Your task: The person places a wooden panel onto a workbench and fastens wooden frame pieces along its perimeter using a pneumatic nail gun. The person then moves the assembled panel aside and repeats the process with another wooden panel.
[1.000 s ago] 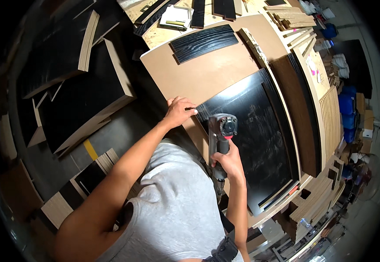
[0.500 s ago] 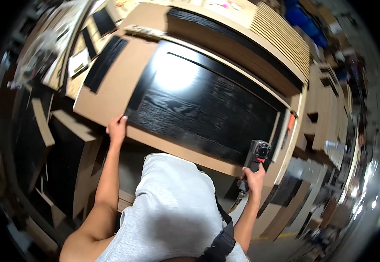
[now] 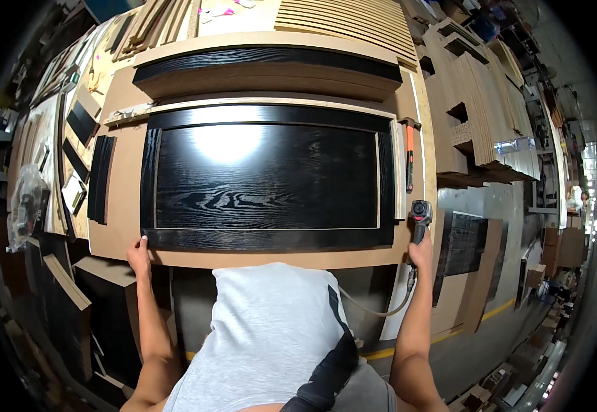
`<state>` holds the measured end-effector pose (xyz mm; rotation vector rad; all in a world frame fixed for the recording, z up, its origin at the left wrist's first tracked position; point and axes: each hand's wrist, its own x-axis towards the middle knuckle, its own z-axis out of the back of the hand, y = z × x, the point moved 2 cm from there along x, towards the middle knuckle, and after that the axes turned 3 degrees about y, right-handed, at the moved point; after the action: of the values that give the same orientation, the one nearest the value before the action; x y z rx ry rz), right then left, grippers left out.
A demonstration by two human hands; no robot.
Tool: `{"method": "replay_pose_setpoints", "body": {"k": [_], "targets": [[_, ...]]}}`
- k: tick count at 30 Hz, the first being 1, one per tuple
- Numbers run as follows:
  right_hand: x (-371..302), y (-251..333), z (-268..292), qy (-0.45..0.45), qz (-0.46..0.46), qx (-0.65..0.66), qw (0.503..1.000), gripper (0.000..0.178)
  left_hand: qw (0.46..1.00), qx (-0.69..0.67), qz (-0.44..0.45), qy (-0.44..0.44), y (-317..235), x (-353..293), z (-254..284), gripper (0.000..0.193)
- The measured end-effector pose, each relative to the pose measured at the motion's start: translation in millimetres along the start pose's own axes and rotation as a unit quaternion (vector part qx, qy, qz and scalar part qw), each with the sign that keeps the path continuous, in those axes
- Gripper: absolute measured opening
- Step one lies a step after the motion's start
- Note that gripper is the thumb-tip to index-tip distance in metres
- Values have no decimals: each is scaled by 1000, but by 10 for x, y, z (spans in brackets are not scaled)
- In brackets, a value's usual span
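Observation:
A black wood-grain framed cabinet door (image 3: 271,185) lies flat on a cardboard-covered bench. At its near left corner, my left hand (image 3: 139,254) grips the edge with the thumb on top; its other fingers are partly hidden. Past the door's right end, my right hand (image 3: 420,251) is wrapped round the handle of a black air nail gun (image 3: 420,218). An air hose (image 3: 381,313) runs from the handle's lower end back toward my waist. The gun is apart from the door. Light wooden strips (image 3: 399,172) lie along the door's right end.
An orange-handled hammer (image 3: 409,156) lies right of the door. Behind stands a long black-faced board (image 3: 264,65). Black strips (image 3: 101,180) lie on the left. Slatted wood (image 3: 346,24) sits at the back, stacked cardboard (image 3: 484,110) at the right. Panels (image 3: 99,302) lean below left.
My view has turned, so the door now appears level. The nail gun has shifted from over the door's near right corner to beyond its right end. My left hand stays at the near left corner.

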<state>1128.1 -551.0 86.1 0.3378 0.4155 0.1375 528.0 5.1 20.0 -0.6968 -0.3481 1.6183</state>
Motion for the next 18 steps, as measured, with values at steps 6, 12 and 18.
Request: {"method": "replay_pose_setpoints", "body": {"k": [6, 12, 18], "targets": [[696, -116, -178, -45, 8, -34, 998, 87, 1000, -10, 22, 13, 28, 78, -100, 44], [507, 221, -237, -214, 51, -141, 965, 64, 998, -36, 30, 37, 22, 44, -100, 38], [-139, 515, -537, -186, 38, -14, 982, 37, 995, -73, -2, 64, 110, 153, -85, 37]]}}
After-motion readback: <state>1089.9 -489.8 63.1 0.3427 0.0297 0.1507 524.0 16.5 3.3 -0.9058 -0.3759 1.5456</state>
